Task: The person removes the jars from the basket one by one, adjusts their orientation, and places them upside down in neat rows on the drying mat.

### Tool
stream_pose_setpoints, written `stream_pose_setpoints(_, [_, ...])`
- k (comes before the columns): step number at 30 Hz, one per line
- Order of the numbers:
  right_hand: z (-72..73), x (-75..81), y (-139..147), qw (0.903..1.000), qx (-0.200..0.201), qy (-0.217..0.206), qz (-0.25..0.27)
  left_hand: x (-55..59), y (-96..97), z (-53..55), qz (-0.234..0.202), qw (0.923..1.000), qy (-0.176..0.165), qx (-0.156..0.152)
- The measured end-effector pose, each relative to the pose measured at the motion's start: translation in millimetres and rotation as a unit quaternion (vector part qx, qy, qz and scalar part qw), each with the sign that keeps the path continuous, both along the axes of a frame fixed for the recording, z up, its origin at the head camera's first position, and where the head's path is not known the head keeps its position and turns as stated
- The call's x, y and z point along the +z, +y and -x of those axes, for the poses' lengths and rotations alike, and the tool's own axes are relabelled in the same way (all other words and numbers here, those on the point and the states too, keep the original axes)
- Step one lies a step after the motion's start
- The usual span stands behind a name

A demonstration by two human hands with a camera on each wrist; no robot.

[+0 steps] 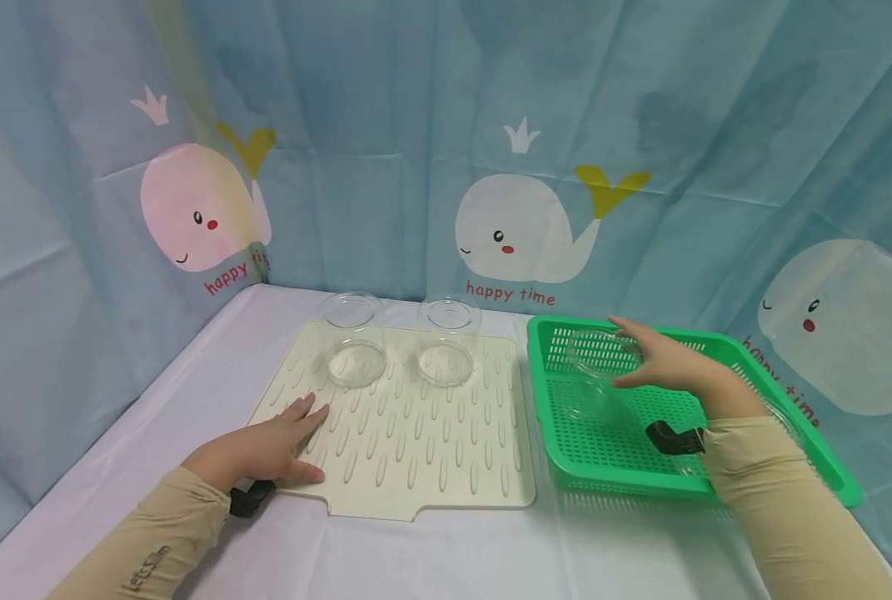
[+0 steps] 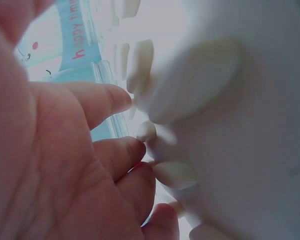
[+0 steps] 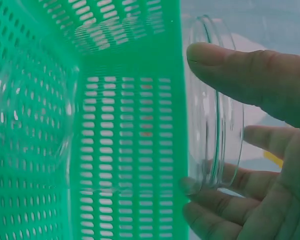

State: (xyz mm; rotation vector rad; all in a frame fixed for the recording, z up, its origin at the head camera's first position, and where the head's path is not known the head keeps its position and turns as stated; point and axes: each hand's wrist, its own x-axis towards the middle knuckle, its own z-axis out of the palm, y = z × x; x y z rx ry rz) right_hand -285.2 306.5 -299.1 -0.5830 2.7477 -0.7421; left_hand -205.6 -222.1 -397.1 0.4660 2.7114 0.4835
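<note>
My right hand (image 1: 667,362) is at the green plastic basket (image 1: 558,467), thumb and fingers around the wide rim of a clear jar (image 1: 588,342). In the right wrist view, the thumb lies on one side of the jar's rim (image 3: 215,110) and fingers are on the other. Its lower part hangs or stands inside the basket; I cannot tell which. My left hand (image 1: 269,442) rests, fingers spread, on the left edge of a cream draining board (image 1: 431,475) with raised oval ridges (image 2: 140,65). Two clear jars (image 1: 352,342) stand side by side at the board's back.
Under my right forearm, more clear plastic (image 1: 784,421) shows in the basket, partly hidden. A white cloth (image 1: 491,550) covers the table. Behind hangs a blue curtain (image 1: 371,208) with printed whales, close to the basket's back edge.
</note>
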Motion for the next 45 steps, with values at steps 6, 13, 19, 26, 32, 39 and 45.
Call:
stream_pose_setpoints(6, [4.8,-1.9,-7.8,0.9994,-0.007,-0.021,0.025,-3.2,-0.5,2.1,0.006,1.0000,0.002,0.002])
stream_pose_setpoints(13, [7.1,-3.0,-11.0,0.9986,-0.020,-0.029,0.039,-4.3,0.7,2.0,0.011,0.9999,0.004,-0.001])
stream_pose_setpoints(19, [13.9,-10.2,-16.7,0.9983,-0.021,-0.035,0.043,-5.1,0.6,1.8,0.012,0.9999,0.009,-0.001])
stream_pose_setpoints(26, [16.6,-13.7,-19.2,0.9973,-0.017,-0.039,0.060,-5.2,0.5,2.1,0.016,0.9998,0.010,-0.002])
stream_pose_setpoints(32, [19.3,-20.5,-15.1,0.9987,-0.018,-0.023,0.042,-6.0,0.6,1.9,0.018,0.9998,0.007,-0.002])
stream_pose_setpoints(39, [21.2,-18.9,-15.1,0.9969,-0.027,0.011,0.073,-5.0,0.5,2.7,0.026,0.9996,0.009,-0.005])
stream_pose_setpoints(45, [22.1,-14.8,-18.8,0.9944,0.006,0.037,0.099,-1.7,1.8,2.1,0.024,0.9997,0.002,-0.002])
